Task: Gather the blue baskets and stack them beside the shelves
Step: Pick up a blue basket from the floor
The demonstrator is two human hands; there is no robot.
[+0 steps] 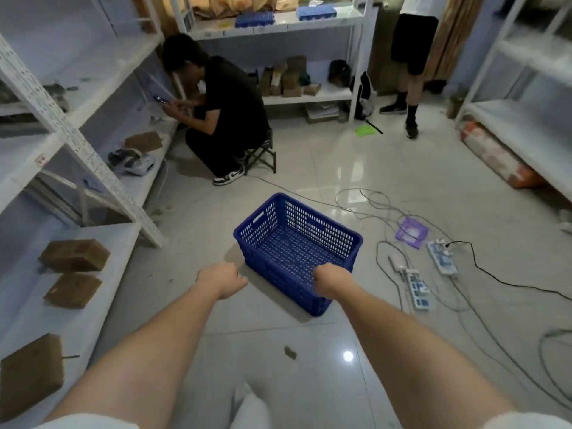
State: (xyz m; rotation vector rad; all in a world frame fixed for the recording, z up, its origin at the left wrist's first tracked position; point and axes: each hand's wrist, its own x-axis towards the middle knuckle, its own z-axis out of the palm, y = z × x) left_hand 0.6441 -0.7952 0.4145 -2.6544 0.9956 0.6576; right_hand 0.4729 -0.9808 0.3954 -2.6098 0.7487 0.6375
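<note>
A blue perforated plastic basket sits on the tiled floor in the middle of the view, empty. My right hand is closed over the basket's near rim. My left hand hovers just left of the basket with its fingers curled shut, holding nothing and not touching it. Two more blue baskets, upside down, lie on the far shelf: one at centre and another to its right. White metal shelves run along the left.
A person in black crouches on a stool by the left shelves. Another person's legs stand at the back right. Cables and power strips lie on the floor right of the basket. Brown boxes sit on the low left shelf.
</note>
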